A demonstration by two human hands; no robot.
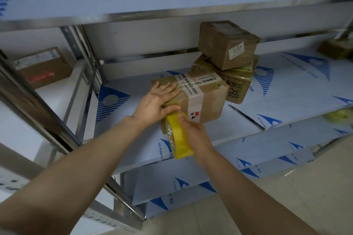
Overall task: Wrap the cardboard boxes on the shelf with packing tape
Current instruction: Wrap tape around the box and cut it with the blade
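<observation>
My left hand (156, 101) lies flat and open on the top of the cardboard box (202, 101), fingers spread toward the white printed tape crossing its lid, thumb hooked over the near edge. The box sits on the middle shelf (286, 89), whose surface is covered in white film with blue logos. My right hand (194, 133) is closed around the roll of yellow packing tape (178, 137), held on edge against the box's near lower corner, with my fingertips on the roll's upper rim. The tape seems to be touching the cardboard there, though my hands cover the spot and I cannot be sure.

Just behind and to the right of this box, touching it, is a second box (236, 84) wrapped in glossy clear tape, with dark characters on its side. A third, smaller box (227, 44) rests tilted on top of that one, a small white label on its face. Another box (44, 65) with a red mark sits well apart on the neighbouring shelf bay to the left, past the steel upright (87, 53).
</observation>
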